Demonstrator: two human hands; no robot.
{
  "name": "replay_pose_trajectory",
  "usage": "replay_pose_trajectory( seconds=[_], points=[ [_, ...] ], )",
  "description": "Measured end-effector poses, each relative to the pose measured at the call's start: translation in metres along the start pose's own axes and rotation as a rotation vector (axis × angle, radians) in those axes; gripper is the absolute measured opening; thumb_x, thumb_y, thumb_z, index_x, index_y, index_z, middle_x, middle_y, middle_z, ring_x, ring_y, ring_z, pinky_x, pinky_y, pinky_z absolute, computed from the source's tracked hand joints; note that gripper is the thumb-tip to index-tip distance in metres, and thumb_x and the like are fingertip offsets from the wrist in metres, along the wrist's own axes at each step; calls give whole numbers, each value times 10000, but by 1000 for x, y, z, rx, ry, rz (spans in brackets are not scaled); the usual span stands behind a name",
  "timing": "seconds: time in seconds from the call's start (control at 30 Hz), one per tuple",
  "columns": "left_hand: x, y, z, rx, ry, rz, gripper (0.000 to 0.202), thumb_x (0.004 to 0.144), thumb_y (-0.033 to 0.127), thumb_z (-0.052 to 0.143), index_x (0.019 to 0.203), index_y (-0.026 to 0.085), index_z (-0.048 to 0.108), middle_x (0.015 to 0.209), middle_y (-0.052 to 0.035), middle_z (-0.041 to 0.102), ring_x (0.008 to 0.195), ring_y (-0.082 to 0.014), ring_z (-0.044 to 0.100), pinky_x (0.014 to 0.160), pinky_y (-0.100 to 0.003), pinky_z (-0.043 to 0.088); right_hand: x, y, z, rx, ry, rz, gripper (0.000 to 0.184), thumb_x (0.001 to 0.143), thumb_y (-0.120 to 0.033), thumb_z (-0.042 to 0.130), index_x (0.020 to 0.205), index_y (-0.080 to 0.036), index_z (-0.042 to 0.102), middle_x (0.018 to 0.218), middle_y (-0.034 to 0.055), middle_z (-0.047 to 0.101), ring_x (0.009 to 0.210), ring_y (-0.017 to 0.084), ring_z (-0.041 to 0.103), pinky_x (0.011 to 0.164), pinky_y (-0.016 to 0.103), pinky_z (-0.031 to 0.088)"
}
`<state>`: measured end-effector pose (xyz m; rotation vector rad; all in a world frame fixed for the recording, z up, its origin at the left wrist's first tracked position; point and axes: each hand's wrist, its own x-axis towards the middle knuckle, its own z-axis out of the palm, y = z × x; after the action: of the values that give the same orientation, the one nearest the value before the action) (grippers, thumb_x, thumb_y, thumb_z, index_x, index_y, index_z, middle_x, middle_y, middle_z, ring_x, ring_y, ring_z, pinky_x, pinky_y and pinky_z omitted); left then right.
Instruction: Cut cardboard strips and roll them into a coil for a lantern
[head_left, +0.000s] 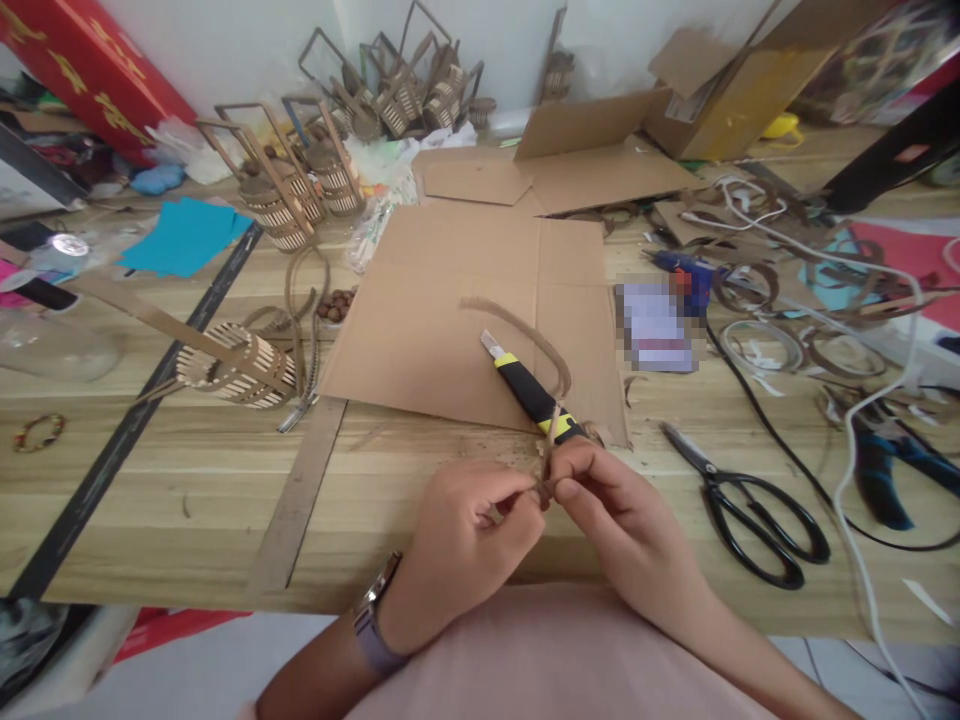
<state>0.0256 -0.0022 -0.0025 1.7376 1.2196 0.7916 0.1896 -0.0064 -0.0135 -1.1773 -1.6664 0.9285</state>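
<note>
Both hands meet in front of my body at the table's near side. My left hand (480, 515), with a watch on the wrist, pinches the end of a thin brown strip (551, 355). The fingers of my right hand (619, 510) are closed on the same strip end, against the left fingertips. From there the strip runs up and curves over a flat cardboard sheet (442, 300). Beside it lies a black and yellow utility knife (525, 390) with its blade out, its handle end just beyond my right fingers. What exactly sits between the fingertips is partly hidden.
Black-handled scissors (765, 520) and pliers (892, 460) lie at right, near a white cable (847, 480). A blue glue gun (686, 280) rests behind them. At left are a small slatted basket (236, 365), a metal ruler (300, 500) and blue sheets (184, 235).
</note>
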Motion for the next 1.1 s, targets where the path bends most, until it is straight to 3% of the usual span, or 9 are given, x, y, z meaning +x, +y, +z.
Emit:
replay_pose_trajectory(
  seconds=[0.17,0.3,0.47,0.6,0.83,1.1],
  points=[
    [-1,-4,-2,-62,-19,-28,246,880,191,495,679,182,637,633,3,594,630,-143,525,616,-254,384,0,1,-3,-198,111,-209,144,896,-131,557,818,-238,613,792,20,662,768,165,664,675,278,552],
    [-2,-4,-6,-137,-87,-80,206,928,283,532,850,185,696,793,-22,702,777,-176,626,716,-259,453,-3,-1,-7,-352,88,-333,147,888,-110,577,911,-246,629,868,28,723,796,170,709,692,282,563],
    [3,-5,-4,-310,-201,-214,255,926,315,509,789,170,667,718,-3,637,697,-149,579,636,-233,432,-3,-2,-7,-520,80,-484,147,908,-104,572,933,-243,615,881,40,748,775,174,711,706,314,550],
    [7,-6,2,-449,-209,-283,243,901,305,513,752,162,642,695,10,582,691,-134,540,649,-229,423,-2,1,-7,-645,73,-576,140,926,-88,551,922,-222,591,871,42,762,728,153,695,669,306,508],
    [8,-6,8,-538,-178,-307,184,835,202,465,700,171,586,661,24,530,663,-121,492,642,-226,409,-4,7,-5,-688,41,-596,126,938,-90,530,951,-200,591,912,62,769,718,159,685,668,320,476],
    [9,-6,12,-544,-157,-353,187,787,219,455,629,179,545,596,28,498,595,-113,465,572,-221,381,-2,8,-3,-634,102,-563,133,929,-83,538,921,-215,555,853,30,769,726,141,711,685,290,499]
  ],
)
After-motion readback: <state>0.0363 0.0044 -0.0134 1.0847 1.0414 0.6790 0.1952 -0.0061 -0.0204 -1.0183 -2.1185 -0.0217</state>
